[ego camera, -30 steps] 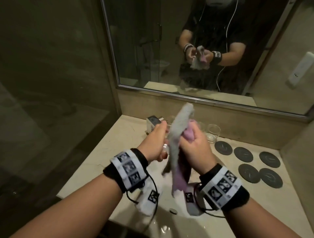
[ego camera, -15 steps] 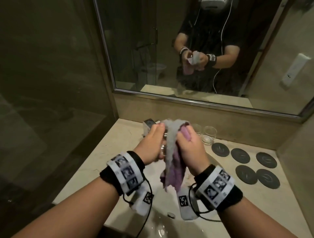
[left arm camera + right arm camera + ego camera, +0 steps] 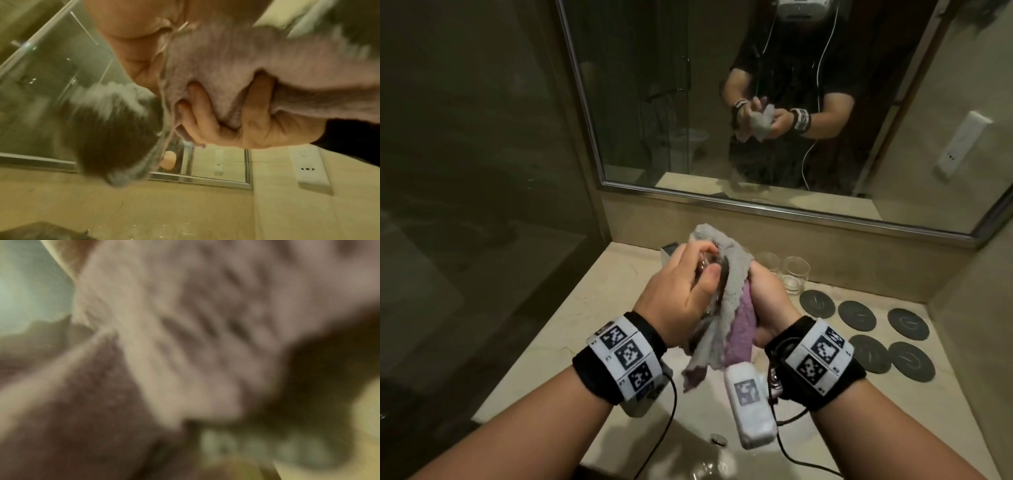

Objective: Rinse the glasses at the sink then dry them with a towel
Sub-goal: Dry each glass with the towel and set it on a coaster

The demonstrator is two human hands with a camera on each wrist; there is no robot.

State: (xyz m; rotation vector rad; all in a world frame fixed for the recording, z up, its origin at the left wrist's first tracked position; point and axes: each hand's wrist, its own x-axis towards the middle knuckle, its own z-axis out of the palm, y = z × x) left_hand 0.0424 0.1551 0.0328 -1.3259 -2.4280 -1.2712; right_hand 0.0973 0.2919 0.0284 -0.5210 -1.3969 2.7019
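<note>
My left hand (image 3: 705, 262) grips a clear glass (image 3: 710, 274), fingers and thumb curled round its wall. A grey and purple towel (image 3: 736, 298) is wrapped over the glass, and my right hand (image 3: 767, 294) clutches it against the glass. In the left wrist view the glass rim (image 3: 164, 126) shows edge-on with dark grey towel (image 3: 107, 126) through it, and the right hand's fingers (image 3: 257, 112) dig into the purple towel. The right wrist view shows only blurred towel (image 3: 185, 321). Both hands are above the sink (image 3: 688, 455).
Two more clear glasses (image 3: 795, 279) (image 3: 768, 262) stand at the back of the marble counter (image 3: 592, 308). Several black round coasters (image 3: 859, 315) lie to their right. A small box (image 3: 669, 251) is behind my left hand. A mirror (image 3: 654, 102) fills the back wall.
The towel end that stood up above my hands has been bunched down over the glass. Both hands stay pressed together and have shifted slightly.
</note>
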